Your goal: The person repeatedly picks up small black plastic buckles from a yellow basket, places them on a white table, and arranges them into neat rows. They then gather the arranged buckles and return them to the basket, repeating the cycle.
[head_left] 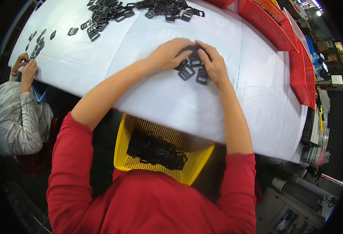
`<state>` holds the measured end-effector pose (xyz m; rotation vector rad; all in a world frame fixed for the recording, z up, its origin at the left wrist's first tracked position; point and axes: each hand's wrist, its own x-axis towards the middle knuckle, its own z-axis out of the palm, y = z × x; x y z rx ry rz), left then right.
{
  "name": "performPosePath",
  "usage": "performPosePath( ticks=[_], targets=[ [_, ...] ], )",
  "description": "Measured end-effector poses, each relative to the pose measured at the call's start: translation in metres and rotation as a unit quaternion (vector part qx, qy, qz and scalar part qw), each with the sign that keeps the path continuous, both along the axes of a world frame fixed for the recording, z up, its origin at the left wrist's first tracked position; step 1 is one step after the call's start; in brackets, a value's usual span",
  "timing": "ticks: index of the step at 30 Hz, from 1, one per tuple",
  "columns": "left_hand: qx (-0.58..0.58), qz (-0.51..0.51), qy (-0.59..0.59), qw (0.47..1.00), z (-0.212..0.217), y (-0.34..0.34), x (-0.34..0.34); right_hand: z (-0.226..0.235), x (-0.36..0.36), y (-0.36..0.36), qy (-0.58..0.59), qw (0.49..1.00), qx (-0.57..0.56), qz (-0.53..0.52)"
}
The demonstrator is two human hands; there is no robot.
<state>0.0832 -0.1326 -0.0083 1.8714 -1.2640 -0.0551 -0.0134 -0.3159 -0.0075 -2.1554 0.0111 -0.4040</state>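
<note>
On the white table, my left hand [170, 53] curls its thumb and fingers around a black plastic strap buckle. Close against it, my right hand [215, 65] has its thumb and forefinger bent over the edge of the same small cluster; its other fingers are partly hidden. Between and below the hands lie several loose buckles: one black buckle [186, 73] flat by the left hand, another buckle [201, 76] beside the right wrist, and one buckle [195, 59] between the thumbs. Which pieces are gripped and which only touched is hard to make out.
A large heap of black buckles [109, 13] lies at the far side. Red baskets [272, 27] line the right edge. Below the table edge, a yellow basket [119, 150] holds more black pieces. At left, another person's hands [25, 68] handle buckles.
</note>
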Motion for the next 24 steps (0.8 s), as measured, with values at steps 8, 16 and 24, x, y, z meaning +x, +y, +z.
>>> performPosePath(
  ticks=[8, 16, 24],
  targets=[
    [0.026, -0.096, 0.226, 0.969, 0.028, 0.096, -0.099, 0.030, -0.122, 0.089, 0.097, 0.992, 0.054, 0.065],
    [-0.049, 0.048, 0.027, 0.997, 0.025, 0.084, 0.042, 0.058, -0.028, 0.026, 0.012, 0.997, -0.073, 0.032],
    [0.025, 0.309, -0.117, 0.943, -0.003, 0.020, 0.273, -0.008, 0.216, -0.068, -0.063, 0.984, -0.154, -0.069]
  ],
)
